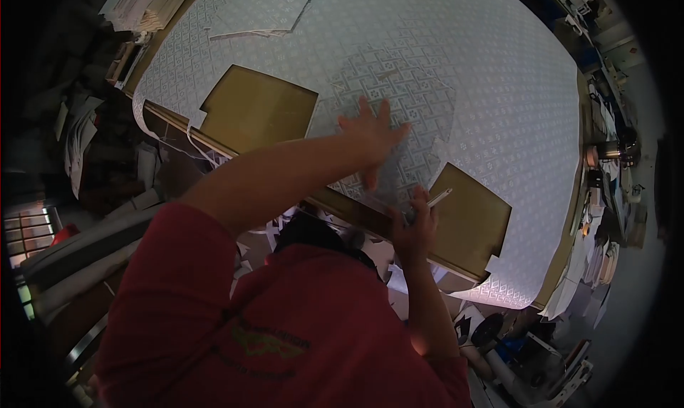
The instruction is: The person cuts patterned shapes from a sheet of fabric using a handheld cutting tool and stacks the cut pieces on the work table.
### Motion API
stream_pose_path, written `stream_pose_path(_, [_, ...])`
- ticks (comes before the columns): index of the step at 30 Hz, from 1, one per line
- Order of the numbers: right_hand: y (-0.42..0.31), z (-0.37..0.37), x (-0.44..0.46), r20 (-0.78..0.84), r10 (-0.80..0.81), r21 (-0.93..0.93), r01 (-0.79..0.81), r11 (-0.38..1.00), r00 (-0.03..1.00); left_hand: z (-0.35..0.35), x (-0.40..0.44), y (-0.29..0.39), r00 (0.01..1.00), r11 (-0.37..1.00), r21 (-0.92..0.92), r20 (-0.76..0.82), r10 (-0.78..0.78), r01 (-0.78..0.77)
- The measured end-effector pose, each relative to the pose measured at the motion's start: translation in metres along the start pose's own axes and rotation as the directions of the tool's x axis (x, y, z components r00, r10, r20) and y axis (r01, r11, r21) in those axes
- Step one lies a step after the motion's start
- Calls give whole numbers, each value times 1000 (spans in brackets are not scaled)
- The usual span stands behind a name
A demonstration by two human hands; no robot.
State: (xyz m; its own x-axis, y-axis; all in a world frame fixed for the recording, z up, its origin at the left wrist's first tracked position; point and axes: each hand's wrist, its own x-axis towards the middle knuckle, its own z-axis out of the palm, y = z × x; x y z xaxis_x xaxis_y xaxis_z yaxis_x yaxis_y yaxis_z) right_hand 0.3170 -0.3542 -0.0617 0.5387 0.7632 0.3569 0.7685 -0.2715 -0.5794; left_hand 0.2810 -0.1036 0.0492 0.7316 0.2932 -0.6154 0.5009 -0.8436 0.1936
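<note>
Closest in is the red shirt [299, 322], its sleeves leading out to both hands. The right hand [415, 226] is curled at the table edge [356, 211], gripping a slim pale stick [440, 197] that points away from the fingers; what else it may hold is too dim to tell. Just beyond, the left hand [374, 141] spreads wide, palm down, fingers splayed over the patterned sheet [427, 59], which lies beneath it and extends well past both hands. A brown panel [470, 223] shows just right of the right hand, another brown area [260, 112] left of the left hand. Farther off, beyond the left hand, stacked papers [153, 6] sit near the table's far-left side.
</note>
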Motion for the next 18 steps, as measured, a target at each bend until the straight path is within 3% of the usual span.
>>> stream_pose_path(2, [3, -6, -2, -15, 7, 55, -6, 998, 1000, 0, -2, 1, 999, 999, 4, 13, -53, 53])
stream_pose_path(4, [9, -14, -8, -107, 50, 292, -17, 956, 993, 0, -1, 2, 999, 999, 34, -12, -30, 30])
stream_pose_path(5, [11, -25, -12, -97, 49, 308, -17, 951, 994, 1, 1, 1, 999, 998, 33, -5, -47, 47])
stream_pose_path(7, [15, -54, -19, 178, 219, 427, -276, 861, 959, 5, 2, -2, 1000, 997, 72, -21, -3, 5])
stream_pose_path(8, [14, -65, -17, 184, 220, 433, -280, 857, 958, 6, 2, -3, 1000, 997, 74, -14, -10, 11])
stream_pose_path(10, [13, -85, -9, 139, 46, 334, -91, 938, 989, 7, 4, -2, 1000, 996, 92, -15, -2, 4])
stream_pose_path(11, [16, -87, -10, 141, 53, 326, -97, 941, 989, 8, 6, -3, 1000, 996, 89, -11, 7, -6])
stream_pose_path(14, [19, -92, -10, 206, 87, 287, -145, 947, 975, 13, 13, -6, 999, 991, 128, -39, 31, -26])
stream_pose_path(16, [17, -94, -6, 337, 226, 353, -345, 870, 914, 12, 13, -7, 999, 986, 168, -36, 17, -10])
stream_pose_path(18, [14, -98, 4, 393, 245, 304, -377, 875, 886, 13, 13, -7, 999, 989, 146, -38, 19, -14])
